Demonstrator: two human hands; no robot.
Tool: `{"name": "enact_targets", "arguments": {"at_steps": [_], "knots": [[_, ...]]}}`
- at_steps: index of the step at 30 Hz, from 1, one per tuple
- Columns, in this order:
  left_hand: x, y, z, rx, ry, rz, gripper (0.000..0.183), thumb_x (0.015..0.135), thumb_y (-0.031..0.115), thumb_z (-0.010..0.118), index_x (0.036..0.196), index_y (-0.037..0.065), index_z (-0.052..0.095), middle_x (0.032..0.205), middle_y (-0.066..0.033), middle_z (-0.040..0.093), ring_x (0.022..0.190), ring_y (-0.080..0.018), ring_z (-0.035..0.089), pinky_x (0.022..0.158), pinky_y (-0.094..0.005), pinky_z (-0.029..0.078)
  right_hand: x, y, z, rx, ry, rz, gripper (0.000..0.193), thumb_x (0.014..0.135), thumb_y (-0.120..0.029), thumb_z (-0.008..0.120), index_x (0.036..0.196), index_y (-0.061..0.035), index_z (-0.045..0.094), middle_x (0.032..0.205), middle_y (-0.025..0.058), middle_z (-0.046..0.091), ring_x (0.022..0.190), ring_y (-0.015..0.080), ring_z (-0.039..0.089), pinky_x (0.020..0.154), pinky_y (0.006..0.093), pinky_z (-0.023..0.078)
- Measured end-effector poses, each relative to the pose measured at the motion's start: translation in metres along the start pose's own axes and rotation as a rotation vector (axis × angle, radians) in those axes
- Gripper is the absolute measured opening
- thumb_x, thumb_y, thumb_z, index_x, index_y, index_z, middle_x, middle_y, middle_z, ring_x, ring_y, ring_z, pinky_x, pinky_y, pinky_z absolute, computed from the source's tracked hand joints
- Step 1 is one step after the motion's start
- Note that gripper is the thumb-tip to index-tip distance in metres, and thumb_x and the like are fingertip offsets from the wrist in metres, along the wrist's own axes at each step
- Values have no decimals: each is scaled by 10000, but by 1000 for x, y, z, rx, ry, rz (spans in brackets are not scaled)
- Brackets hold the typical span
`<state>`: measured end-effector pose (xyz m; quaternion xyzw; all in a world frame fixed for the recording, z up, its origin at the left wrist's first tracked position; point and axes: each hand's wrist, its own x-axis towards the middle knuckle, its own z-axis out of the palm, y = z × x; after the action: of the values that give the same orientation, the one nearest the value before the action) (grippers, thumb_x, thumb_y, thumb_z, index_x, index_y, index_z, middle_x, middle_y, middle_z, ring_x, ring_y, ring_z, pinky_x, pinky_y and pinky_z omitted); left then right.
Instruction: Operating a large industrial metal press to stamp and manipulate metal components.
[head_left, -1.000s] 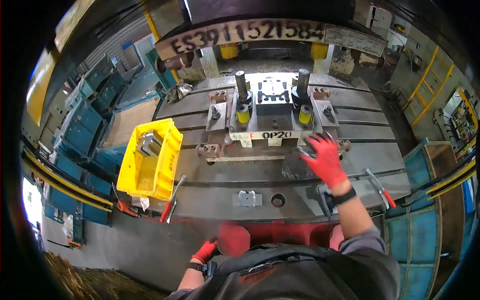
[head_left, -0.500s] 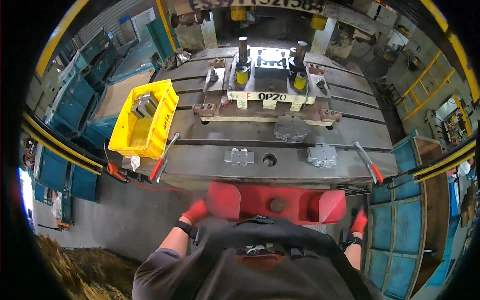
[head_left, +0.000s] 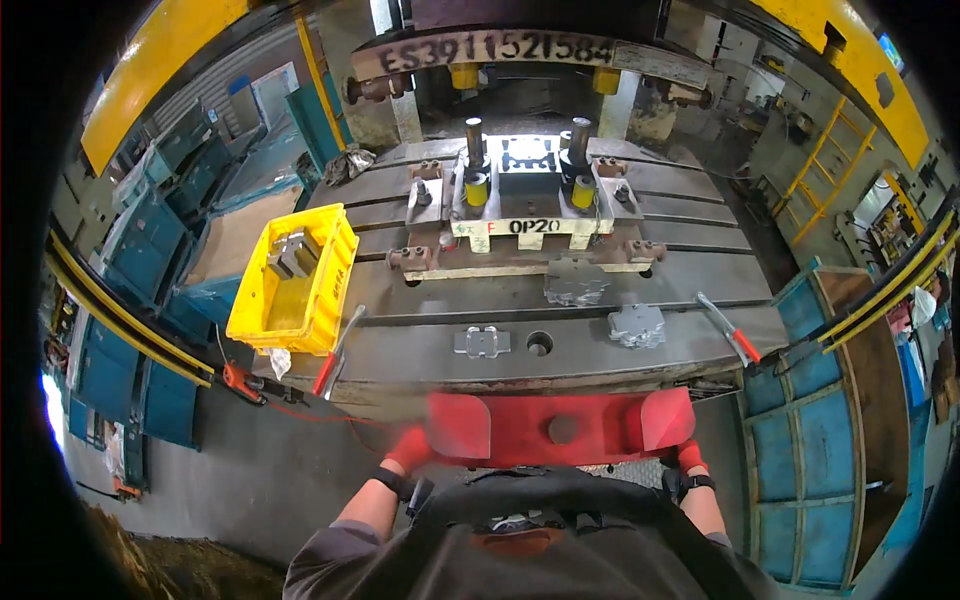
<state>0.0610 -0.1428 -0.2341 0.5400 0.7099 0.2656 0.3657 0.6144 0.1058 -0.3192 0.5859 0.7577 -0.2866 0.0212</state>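
Note:
Red-gloved, my left hand (head_left: pixel 410 450) is at the left end of a red two-hand control console (head_left: pixel 525 425), beside its curved shield. It is smeared by motion and its fingers are not clear. My right hand (head_left: pixel 691 457), also in a red glove, is at the console's right end, its fingers mostly hidden by the shield there. Beyond, on the press bed (head_left: pixel 420 345), a flat metal plate part (head_left: pixel 482 342) lies alone. Two stacks of grey plates, the nearer stack (head_left: pixel 637 326) and the farther stack (head_left: pixel 576 282), are to its right.
A lower die (head_left: pixel 535 227) with two guide posts stands mid-bed, under the press's upper plate (head_left: pixel 530 52). Left is a yellow crate (head_left: pixel 290 280) holding metal blocks. Red-handled tongs lie on both sides, left tongs (head_left: pixel 338 352) and right tongs (head_left: pixel 730 330). A blue-panelled crate (head_left: pixel 800 430) stands right.
My right hand has come inward to the console's right end, and my left hand has moved slightly toward its left end. The whole view has tilted up, showing more of the press's upper plate.

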Motion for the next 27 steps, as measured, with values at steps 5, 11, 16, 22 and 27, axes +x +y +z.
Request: {"name": "enact_targets", "arguments": {"at_steps": [5,11,16,22,27], "knots": [[1,3,-3,166,-10,79,199,837,177,543,923,14,618,773,-166,636,707,-251,627,625,-355,486,8,11,12,477,40,235,377,850,-305,556,1129,-51,556,1042,141,629,910,275,615,723,370,502],[9,-24,3,131,-8,118,217,844,167,543,991,17,599,840,-124,634,731,-193,599,634,-337,481,28,52,45,751,67,290,318,849,-269,555,1056,-32,598,976,170,645,847,276,633,672,375,509],[9,-32,2,122,50,121,239,851,158,540,1040,17,579,892,-96,626,748,-161,580,637,-326,478,9,0,17,424,80,226,366,863,-300,509,1131,-57,570,1043,167,624,961,313,594,790,390,480],[17,-31,6,114,38,149,273,859,147,537,1099,18,556,955,-63,615,769,-122,556,640,-312,475,-16,-23,-6,233,124,205,399,844,-320,531,1133,-46,564,1053,168,622,982,327,591,815,398,476],[5,-65,-3,-227,-239,-139,310,870,153,520,1147,15,531,994,-60,611,804,-122,558,671,-301,474,-15,-19,5,817,151,208,409,813,-323,589,1081,-14,578,1018,174,634,930,321,612,766,397,490]]}}
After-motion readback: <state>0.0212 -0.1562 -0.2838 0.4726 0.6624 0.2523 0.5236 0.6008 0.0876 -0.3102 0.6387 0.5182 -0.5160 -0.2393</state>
